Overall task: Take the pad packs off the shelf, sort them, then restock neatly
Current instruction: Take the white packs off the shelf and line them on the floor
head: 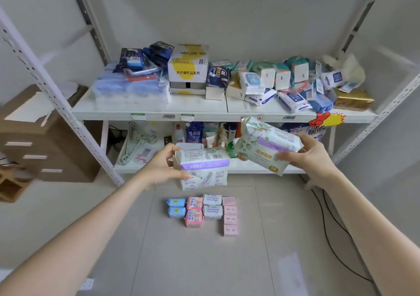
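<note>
My left hand point(161, 167) grips a white and purple pad pack point(203, 168) by its left end, held level in front of the lower shelf. My right hand point(311, 153) grips a second white pack with purple band and leaf print point(266, 144), tilted, its far end raised toward the upper shelf edge. On the floor below lie sorted pad packs in columns: two blue packs point(176, 207), two pink and orange packs point(194, 211), two white packs point(212, 206) and several pink boxes point(230, 216).
The white metal shelf point(195, 110) holds tissue packs, a white and yellow box point(188, 65), wipes and a gold pack point(353, 99). Bottles and hangers fill the lower shelf. A brown drawer cabinet point(45, 141) stands left. Black cables point(327, 227) run along the floor at right.
</note>
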Tool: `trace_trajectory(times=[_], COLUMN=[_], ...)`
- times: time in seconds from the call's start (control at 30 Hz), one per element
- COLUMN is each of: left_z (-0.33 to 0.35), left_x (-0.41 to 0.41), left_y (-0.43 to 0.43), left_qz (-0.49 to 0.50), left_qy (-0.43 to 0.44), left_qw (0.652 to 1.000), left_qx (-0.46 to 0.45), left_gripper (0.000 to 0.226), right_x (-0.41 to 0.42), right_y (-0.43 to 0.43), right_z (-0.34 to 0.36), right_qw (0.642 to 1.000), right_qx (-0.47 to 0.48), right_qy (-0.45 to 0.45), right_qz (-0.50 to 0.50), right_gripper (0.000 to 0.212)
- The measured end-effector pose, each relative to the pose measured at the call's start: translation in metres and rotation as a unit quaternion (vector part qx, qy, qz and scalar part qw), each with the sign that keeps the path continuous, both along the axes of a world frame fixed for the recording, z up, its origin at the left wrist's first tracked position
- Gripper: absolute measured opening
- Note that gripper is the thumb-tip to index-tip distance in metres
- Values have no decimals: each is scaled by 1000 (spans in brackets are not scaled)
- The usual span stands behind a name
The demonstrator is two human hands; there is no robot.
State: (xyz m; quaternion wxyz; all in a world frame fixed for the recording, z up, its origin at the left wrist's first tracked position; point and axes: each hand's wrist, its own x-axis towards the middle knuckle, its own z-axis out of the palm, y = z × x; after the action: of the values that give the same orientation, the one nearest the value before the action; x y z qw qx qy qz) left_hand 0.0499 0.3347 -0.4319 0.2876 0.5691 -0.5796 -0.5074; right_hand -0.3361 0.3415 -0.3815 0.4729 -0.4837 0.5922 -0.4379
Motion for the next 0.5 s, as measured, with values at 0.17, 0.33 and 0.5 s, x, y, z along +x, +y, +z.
trace_trajectory(times=[0.17,0.33,0.5], left_z=[-70,-143,-235], left_x=[0,-3,-10], left_y=[10,-2,-26], left_qz=[-3,-2,1], left_qy=[4,-6,-18], left_qw=[999,997,993], left_qx=[39,82,116], left_gripper=[64,64,73], right_x=[8,10,5], right_y=[16,15,5], right_z=[-65,-136,-224], right_qw=[999,996,992], right_qx=[35,82,119], right_qy=[5,11,18], right_qz=[-14,-25,-27], right_gripper=[64,62,59])
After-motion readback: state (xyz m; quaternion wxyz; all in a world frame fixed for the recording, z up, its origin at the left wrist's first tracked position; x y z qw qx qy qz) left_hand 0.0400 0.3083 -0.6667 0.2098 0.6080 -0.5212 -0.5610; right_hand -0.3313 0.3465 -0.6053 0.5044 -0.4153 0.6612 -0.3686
